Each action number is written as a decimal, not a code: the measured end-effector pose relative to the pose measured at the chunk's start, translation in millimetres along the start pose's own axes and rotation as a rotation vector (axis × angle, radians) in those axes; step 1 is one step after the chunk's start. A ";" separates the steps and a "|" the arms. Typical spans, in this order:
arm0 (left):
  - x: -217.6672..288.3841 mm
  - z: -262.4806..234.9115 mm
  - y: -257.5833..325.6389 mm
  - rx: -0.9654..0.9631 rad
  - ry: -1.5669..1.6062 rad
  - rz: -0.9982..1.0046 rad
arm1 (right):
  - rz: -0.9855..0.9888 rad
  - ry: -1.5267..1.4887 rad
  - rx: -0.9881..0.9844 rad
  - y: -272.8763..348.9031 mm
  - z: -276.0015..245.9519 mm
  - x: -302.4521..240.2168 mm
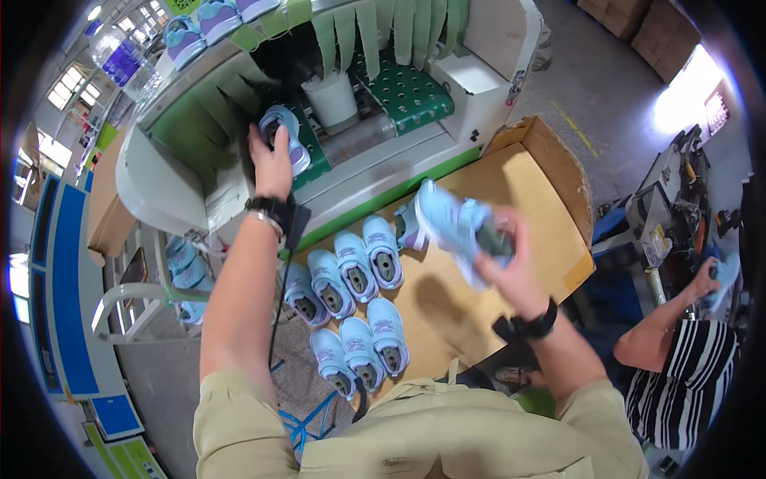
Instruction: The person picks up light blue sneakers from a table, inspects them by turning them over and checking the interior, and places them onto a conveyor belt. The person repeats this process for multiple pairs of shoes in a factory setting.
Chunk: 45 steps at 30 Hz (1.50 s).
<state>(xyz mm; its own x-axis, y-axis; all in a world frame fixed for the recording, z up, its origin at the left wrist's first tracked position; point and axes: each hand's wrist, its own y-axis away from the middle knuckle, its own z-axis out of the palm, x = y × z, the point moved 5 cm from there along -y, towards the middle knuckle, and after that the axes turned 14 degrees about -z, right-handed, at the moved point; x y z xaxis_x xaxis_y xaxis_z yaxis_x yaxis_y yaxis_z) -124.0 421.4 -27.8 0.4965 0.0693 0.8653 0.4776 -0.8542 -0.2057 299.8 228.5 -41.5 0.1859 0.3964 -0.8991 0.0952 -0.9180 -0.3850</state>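
My left hand [273, 164] reaches into the mouth of a grey machine, its fingers around the heel of a light blue and lilac shoe [297, 150] at the left of a green perforated belt [411, 100]. Above the cardboard my right hand [515, 267] grips another light blue shoe [448, 219] by the heel end, slightly blurred. Below, several light blue shoes [351, 263] stand in a row on the cardboard sheet [447, 319], with a nearer row of three [359, 351]. One more shoe [410, 227] lies on its side, partly behind the held one.
Fabric strips [367, 40] hang over the machine opening, beside a white cylinder [331, 100]. Shoes [215, 20] and a water bottle [120, 60] stand on top. A rack with shoes [187, 271] is at left. At right, a co-worker in a striped shirt [678, 383] holds a shoe [724, 279].
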 end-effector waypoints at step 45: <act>-106.8 19.4 261.1 -0.629 -0.803 -0.286 | -0.153 0.510 -0.276 -22.7 95.6 94.2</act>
<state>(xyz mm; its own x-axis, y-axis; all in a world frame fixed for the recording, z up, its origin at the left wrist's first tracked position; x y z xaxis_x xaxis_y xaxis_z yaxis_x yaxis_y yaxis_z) -38.2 201.0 -182.8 0.8683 0.4336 0.2411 0.3048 -0.8496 0.4304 221.7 285.3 -137.4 0.5891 0.5434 -0.5981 0.3961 -0.8393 -0.3725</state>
